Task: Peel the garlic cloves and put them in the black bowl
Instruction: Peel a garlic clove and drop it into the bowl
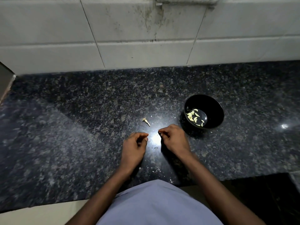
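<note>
A: What fills the picture?

B: A dark speckled granite countertop (81, 127) under a wall of pale, stained tiles (129, 30), seen from above a person in a light blue shirt (155, 205).

A: And the black bowl?

B: The black bowl (211, 104) stands upright on the counter, to the right, just beyond the right hand. Peeled garlic cloves (194, 117) lie scattered across its bottom.

A: The hands?

B: Both hover low over the counter, near each other but apart. The left hand (134, 146) has its fingers curled with thumb meeting fingertips; nothing shows between them. The right hand (173, 138) is curled too, fingertips pinched; whether it holds anything cannot be told.

A: Anything smaller?

B: A bare garlic stem (146, 121) lies beyond the hands, left of the bowl. Flecks of garlic skin (156, 170) dot the counter's near edge.
</note>
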